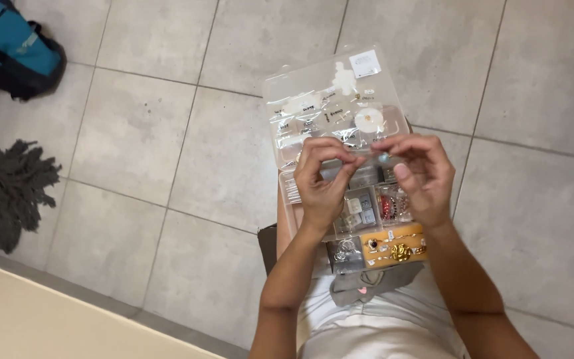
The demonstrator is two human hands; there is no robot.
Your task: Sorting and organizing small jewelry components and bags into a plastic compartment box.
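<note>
I see fingertips of left hand [323, 183] and right hand [420, 176] pinched on a tiny blue bead [383, 158] | bead over the open clear box [287, 199] on the lap | lid [320, 100] tipped back | floor: grey mop [8, 193], blue bag [11, 46]

Your clear plastic organizer box [340, 219] rests on your lap with its lid [333, 100] swung open away from you, a white round spool lying on it. Its small compartments hold silver, red and gold jewelry pieces. Above the box you pinch a tiny pale bead [383, 158], too small to make out further.
</note>
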